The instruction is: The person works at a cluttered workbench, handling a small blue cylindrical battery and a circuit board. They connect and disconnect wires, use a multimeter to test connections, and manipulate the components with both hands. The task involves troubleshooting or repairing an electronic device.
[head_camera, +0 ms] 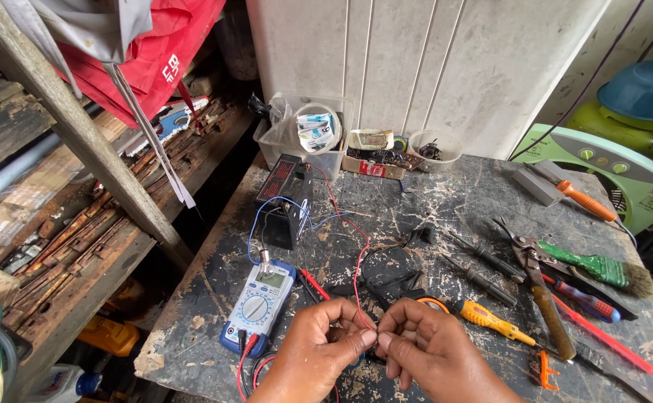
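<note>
At the near edge of the scarred black workbench (446,194), the left hand (319,351) and the right hand (431,351) are meeting fingertip to fingertip, both pinching a thin red wire (358,269) between thumb and forefinger. The wire is running up from the pinch across the bench toward a small black box (285,201) with blue leads. Just left of the left hand a blue and white multimeter (258,304) is lying face up, its red and black probe leads trailing under the wrist. To the right of the right hand a yellow-handled screwdriver (491,321) is resting near tin snips (539,283) and a green-handled brush (599,270) (its bristles are pointing right). A clear plastic tub (304,142) is sitting at the back against the pale wall.
</note>
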